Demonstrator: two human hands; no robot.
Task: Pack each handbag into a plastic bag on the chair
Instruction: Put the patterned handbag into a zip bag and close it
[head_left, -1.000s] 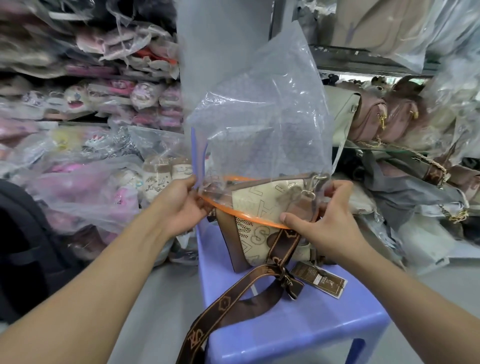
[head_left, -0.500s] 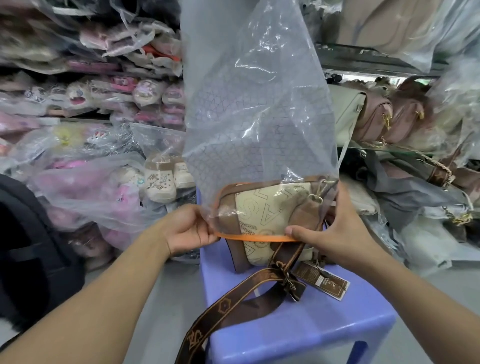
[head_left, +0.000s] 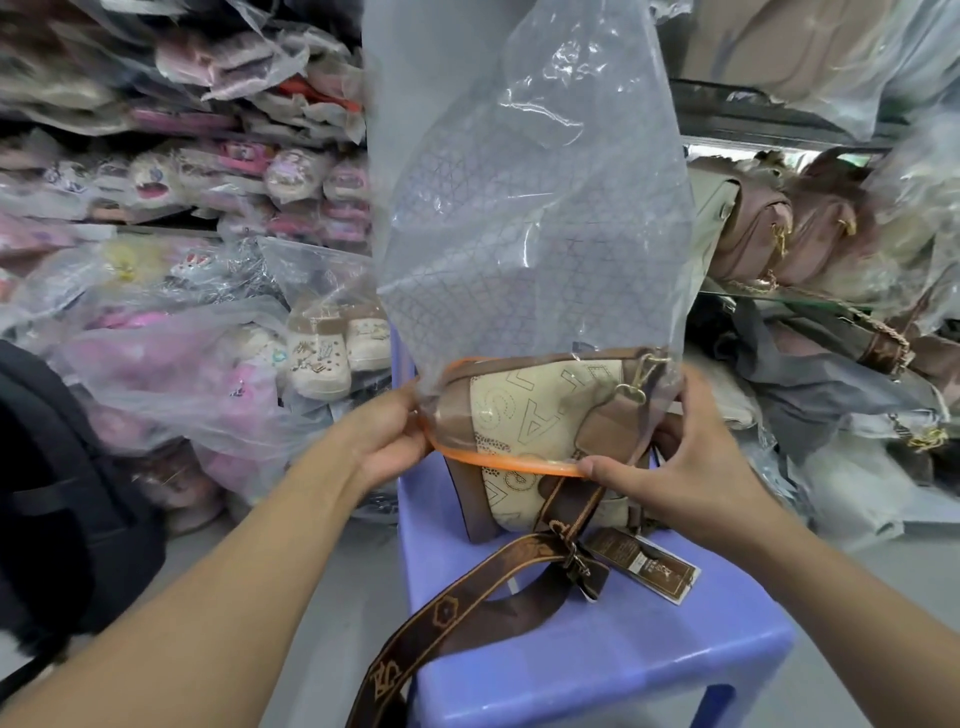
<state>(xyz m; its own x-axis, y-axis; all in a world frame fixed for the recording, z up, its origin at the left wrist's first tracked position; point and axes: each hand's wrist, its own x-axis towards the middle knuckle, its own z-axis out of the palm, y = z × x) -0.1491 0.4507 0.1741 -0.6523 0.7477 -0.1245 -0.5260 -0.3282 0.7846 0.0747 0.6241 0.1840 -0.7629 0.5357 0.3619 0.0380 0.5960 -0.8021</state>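
A brown and cream handbag (head_left: 519, 493) stands upright on a blue plastic chair (head_left: 649, 649). A clear plastic bag (head_left: 524, 218) with an orange rim is turned mouth-down over the handbag's top half. My left hand (head_left: 387, 436) grips the rim on the left side. My right hand (head_left: 670, 457) pinches the rim on the right side. The handbag's brown patterned strap (head_left: 441, 618) trails forward off the chair seat, and a dark hang tag (head_left: 644, 564) lies beside it.
Shelves of bagged slippers and shoes (head_left: 208, 208) fill the left. Handbags (head_left: 769, 234) in plastic crowd the shelves at right. A black backpack (head_left: 62, 493) stands at the left edge. Grey floor (head_left: 311, 597) shows around the chair.
Both hands have drawn the plastic bag's orange rim further down over the handbag, so more of its top sits inside the bag.
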